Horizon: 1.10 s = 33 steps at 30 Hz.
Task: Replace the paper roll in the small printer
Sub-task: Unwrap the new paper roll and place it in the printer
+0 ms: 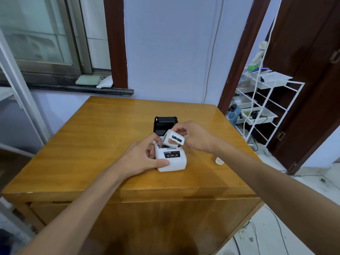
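Raised lid behind printer

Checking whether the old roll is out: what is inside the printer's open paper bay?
The printer lid stands open. The paper roll in the right hand and left hand fingers cover the bay; its contents cannot be seen.

Small white printer sitting on the wooden table, black lid standing open; white paper roll, black-printed, tilting above its open compartment.
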{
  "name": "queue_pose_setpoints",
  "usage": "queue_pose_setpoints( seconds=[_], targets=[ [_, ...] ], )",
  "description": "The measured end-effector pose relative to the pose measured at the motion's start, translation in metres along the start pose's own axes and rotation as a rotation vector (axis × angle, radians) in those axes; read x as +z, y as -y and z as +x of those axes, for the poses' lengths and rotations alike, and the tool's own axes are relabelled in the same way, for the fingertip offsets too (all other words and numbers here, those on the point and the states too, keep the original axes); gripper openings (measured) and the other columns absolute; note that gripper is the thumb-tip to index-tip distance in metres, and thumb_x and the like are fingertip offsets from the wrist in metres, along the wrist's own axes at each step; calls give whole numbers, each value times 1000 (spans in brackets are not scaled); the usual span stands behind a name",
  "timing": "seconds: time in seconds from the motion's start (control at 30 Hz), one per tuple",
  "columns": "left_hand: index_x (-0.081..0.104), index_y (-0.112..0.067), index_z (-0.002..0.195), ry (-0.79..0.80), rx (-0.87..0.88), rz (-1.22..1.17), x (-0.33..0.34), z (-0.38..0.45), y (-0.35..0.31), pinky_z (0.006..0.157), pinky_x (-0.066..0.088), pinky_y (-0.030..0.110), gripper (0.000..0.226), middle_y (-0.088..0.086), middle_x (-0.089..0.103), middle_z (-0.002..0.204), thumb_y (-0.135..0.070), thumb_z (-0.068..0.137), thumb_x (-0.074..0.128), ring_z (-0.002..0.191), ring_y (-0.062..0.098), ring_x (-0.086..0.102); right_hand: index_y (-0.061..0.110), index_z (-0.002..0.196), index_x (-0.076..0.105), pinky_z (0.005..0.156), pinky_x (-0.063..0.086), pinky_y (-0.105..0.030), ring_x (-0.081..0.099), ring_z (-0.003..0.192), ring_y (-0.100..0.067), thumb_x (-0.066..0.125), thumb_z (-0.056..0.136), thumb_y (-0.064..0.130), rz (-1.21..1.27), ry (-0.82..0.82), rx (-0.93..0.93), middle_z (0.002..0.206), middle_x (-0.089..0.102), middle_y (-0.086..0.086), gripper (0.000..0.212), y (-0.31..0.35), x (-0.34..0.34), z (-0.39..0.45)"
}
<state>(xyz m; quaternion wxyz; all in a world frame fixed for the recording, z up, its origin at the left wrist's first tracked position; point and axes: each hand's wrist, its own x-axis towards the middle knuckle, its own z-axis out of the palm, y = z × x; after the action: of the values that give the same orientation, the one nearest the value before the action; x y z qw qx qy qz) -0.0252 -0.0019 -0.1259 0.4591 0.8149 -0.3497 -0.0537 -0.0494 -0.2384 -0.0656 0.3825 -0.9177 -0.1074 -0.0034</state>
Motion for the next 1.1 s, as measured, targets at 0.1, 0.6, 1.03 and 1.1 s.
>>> queue_pose_setpoints(
  seconds=[0.1, 0.6, 1.03, 1.1],
  targets=[
    [54, -34, 107, 13, 9, -8, -1, -1, 0, 59, 40, 29, 51, -10, 58, 63, -54, 73, 86, 59, 7, 48, 13, 102, 78, 81, 60, -27, 74, 91, -12, 83, 90, 21, -145, 66, -47, 100, 79, 1, 15, 10, -2, 6],
    [55, -32, 111, 12, 9, -23, -1, -3, -2, 59, 40, 29, 51, -7, 56, 64, -49, 74, 87, 59, 6, 47, 27, 74, 53, 52, 32, -33, 54, 76, -23, 67, 94, 31, -802, 15, -171, 82, 49, 7, 26, 26, 16, 15],
    [23, -30, 157, -56, -86, -55, 0, -4, -13, 60, 41, 13, 107, 3, 66, 72, -38, 75, 91, 58, -1, 55, 24, 85, 61, 67, 50, -42, 57, 78, -19, 69, 89, 20, -655, -15, -89, 77, 56, 12, 10, 16, 13, 17],
    [21, -30, 160, -51, -87, -52, -1, -3, -13, 59, 41, 13, 109, 5, 67, 74, -38, 75, 90, 57, 0, 56, 22, 81, 61, 65, 46, -40, 53, 76, -16, 76, 89, 39, -623, -39, -109, 79, 59, 10, 24, 14, 12, 16]
  ],
)
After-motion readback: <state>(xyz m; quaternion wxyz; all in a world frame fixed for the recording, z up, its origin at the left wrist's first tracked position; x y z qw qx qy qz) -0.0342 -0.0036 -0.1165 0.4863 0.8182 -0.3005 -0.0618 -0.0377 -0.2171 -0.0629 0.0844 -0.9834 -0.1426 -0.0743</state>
